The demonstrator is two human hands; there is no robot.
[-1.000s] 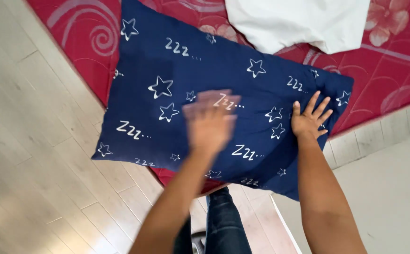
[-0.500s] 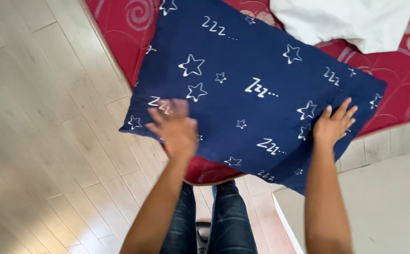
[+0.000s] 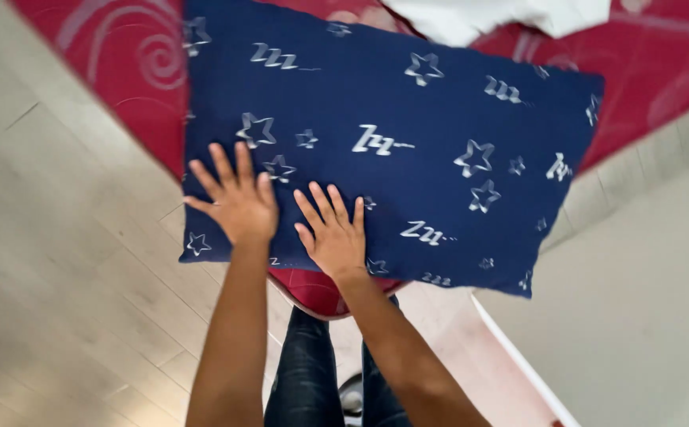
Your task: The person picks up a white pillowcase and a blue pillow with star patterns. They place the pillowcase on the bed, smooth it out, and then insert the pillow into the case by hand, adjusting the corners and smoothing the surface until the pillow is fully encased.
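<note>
A dark blue pillow (image 3: 408, 150) with white stars and sleep squiggles lies on the corner of a red patterned mattress (image 3: 123, 71). My left hand (image 3: 238, 202) rests flat on the pillow's near left part, fingers spread. Just to its right, my right hand (image 3: 335, 233) presses flat on the pillow's near edge, fingers apart. Neither hand grips anything.
A white cloth (image 3: 495, 16) lies on the mattress behind the pillow. Pale wooden floor (image 3: 52, 261) runs along the left. A light wall and white skirting (image 3: 518, 356) stand at the right. My legs in dark jeans (image 3: 305, 372) are below.
My right hand has slid from the pillow's right corner to its near edge beside my left hand. My left hand now lies flat with spread fingers. The view has shifted left over the pillow.
</note>
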